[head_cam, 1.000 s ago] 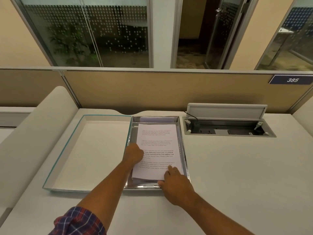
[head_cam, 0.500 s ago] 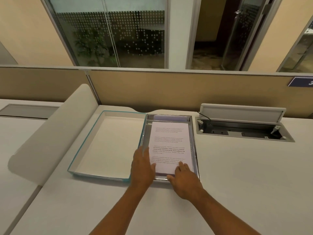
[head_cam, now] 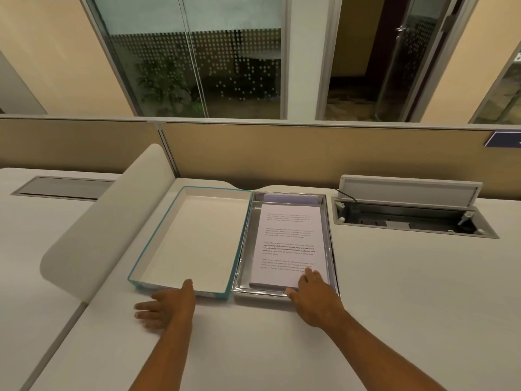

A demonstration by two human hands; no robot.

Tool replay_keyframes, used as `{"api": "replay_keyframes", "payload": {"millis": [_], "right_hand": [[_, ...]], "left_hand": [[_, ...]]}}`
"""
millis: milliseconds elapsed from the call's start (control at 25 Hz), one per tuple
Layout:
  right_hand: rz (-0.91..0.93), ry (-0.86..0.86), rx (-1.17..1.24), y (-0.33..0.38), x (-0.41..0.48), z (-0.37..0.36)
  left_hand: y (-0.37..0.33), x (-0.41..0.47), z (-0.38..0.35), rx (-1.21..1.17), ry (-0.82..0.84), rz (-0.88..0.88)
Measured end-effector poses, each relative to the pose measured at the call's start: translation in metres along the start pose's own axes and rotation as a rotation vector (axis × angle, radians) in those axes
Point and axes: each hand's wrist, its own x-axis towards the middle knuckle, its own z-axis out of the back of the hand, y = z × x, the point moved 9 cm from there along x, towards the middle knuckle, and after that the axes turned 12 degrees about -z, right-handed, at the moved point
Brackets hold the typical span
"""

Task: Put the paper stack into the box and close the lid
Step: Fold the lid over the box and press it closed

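Paper stack point(head_cam: 290, 244) inside box point(head_cam: 328, 266), printed text too small to read. Teal-edged lid point(head_cam: 158, 244) alongside. Right hand point(head_cam: 315, 299) fingers flat on stack; left hand point(head_cam: 166, 306) released, near desk point(head_cam: 394, 306) front edge.

We've got a teal-edged white lid point(head_cam: 158, 244), a shiny silver box point(head_cam: 243, 249), white paper point(head_cam: 290, 227) with black text, and an off-white tabletop point(head_cam: 394, 292).

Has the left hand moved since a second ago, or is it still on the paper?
Yes. The left hand has left the paper stack in the box, moving left and toward the person; it's now by the lid, near its front edge.
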Motion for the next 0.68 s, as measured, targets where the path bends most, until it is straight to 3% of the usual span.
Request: {"api": "replay_keyframes", "payload": {"millis": [120,240,320,440,680], "right_hand": [[-0.038,-0.021,0.088,-0.004,0.005,-0.002],[-0.042,-0.032,0.114,-0.006,0.009,-0.007],[-0.041,-0.035,0.108,-0.007,0.011,-0.009],[-0.027,-0.034,0.090,-0.007,0.012,-0.012],[-0.040,-0.047,0.093,-0.007,0.012,-0.011]], "left_hand": [[0.006,0.002,-0.007,-0.024,0.042,-0.002],[-0.003,0.001,-0.004,-0.511,-0.050,-0.170],[-0.015,-0.003,0.000,-0.793,-0.017,-0.271],[-0.026,-0.002,-0.003,-1.044,0.069,-0.255],[-0.075,-0.023,0.007,-1.038,0.189,-0.473]]}}
